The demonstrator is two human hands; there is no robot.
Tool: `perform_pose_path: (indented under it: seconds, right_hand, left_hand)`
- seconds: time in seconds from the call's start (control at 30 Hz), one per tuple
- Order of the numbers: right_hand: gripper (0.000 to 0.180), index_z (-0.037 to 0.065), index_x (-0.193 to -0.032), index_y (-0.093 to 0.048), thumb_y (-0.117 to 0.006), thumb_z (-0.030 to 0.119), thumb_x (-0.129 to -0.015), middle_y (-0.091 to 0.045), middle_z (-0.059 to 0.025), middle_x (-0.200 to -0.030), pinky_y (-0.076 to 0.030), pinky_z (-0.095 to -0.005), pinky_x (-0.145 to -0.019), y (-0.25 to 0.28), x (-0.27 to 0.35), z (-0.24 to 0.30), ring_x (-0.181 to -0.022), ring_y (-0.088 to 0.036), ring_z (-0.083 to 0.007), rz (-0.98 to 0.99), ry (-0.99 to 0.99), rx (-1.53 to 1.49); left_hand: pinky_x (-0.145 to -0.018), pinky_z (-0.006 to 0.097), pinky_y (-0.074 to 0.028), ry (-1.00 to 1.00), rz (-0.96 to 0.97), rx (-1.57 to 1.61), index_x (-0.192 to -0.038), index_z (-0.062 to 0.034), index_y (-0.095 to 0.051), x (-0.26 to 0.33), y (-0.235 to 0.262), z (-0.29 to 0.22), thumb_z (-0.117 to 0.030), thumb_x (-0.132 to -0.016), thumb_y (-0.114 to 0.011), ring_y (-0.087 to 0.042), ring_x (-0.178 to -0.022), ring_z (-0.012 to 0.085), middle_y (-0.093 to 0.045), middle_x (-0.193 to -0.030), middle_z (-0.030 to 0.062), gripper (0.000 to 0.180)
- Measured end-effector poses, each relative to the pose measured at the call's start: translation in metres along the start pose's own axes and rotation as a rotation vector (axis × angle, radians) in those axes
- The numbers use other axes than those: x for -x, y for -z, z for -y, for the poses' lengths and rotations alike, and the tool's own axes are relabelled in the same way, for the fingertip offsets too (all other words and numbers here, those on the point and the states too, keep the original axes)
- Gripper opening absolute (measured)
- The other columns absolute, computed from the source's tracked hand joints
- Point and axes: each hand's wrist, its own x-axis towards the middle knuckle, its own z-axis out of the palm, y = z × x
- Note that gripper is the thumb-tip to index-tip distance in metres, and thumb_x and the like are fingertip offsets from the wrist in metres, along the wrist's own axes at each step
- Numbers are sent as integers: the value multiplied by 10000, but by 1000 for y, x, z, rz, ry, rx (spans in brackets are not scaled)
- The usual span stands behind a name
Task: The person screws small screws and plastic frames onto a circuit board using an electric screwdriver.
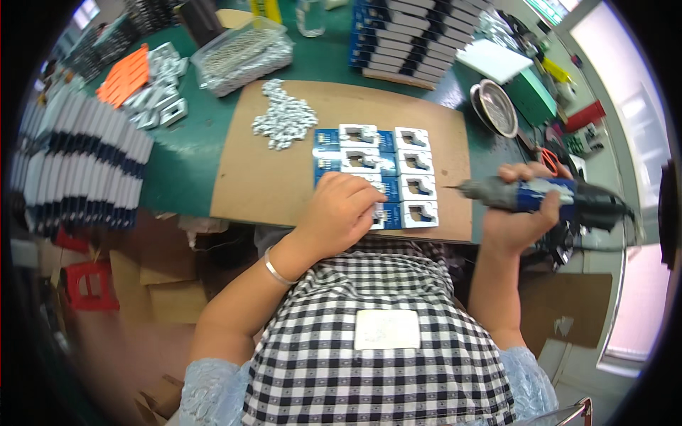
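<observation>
Left hand (341, 213) over blue boards (391, 189), can't tell if gripping; right hand (515, 230) wrapped round power screwdriver (527, 197), tip off boards. White frames (419, 214) already on boards; small white pieces (285, 119) heaped beyond left hand, likely unused.

2 hands (347, 207), 1 pwr driver (543, 196), 4 white frames (403, 190) in r col, 1 clear tub (243, 79), 1 bracelet (272, 265)

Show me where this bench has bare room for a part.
Brown board, between the white pieces and its near edge; green tabletop, between the board and the leftmost stack. Crowded: around the metal bowl and the left hand.
</observation>
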Motion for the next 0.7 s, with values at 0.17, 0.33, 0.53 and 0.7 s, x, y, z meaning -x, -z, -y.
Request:
perform_pose_path:
  seconds: [0.17, 0.33, 0.53, 0.7]
  right_hand:
    - [509, 78, -1271, -350, -599, 202, -845, -543, -128, -848, -526, -385, -700, 31, -13, -14, -706, -570, -230, -33, 138, 237]
    - [510, 87, -1257, -351, -605, 241, -843, -527, -108, -823, -513, -377, -685, 24, 6, -31, -690, -563, -224, -85, -109, 105]
    - [514, 112, -1266, -361, -595, 317, -857, -516, -90, -844, -483, -395, -720, 27, 4, -31, -712, -553, -226, 21, -161, 59]
    - [552, 108, -1270, -345, -585, 381, -854, -521, -94, -836, -475, -391, -719, 28, 2, -37, -696, -542, -229, 22, -151, 92]
  left_hand:
    - [-803, 374, -416, -11, 75, 19, -896, -102, -680, -1, -2, 1, -26, -746, -644, -601, -843, 235, -640, -894, 42, 171]
    - [-816, 368, -414, 39, 161, 21, -890, -97, -686, 15, 17, -2, -36, -764, -645, -598, -845, 238, -638, -895, 46, 146]
    - [-737, 304, -506, 572, -134, 124, -991, -22, -688, 22, 67, 15, -72, -842, -653, -633, -798, 214, -671, -924, 111, 162]
    - [-673, 286, -500, 615, -156, -177, -990, -30, -678, 5, 91, 74, -75, -820, -705, -621, -732, 193, -657, -866, 90, 178]
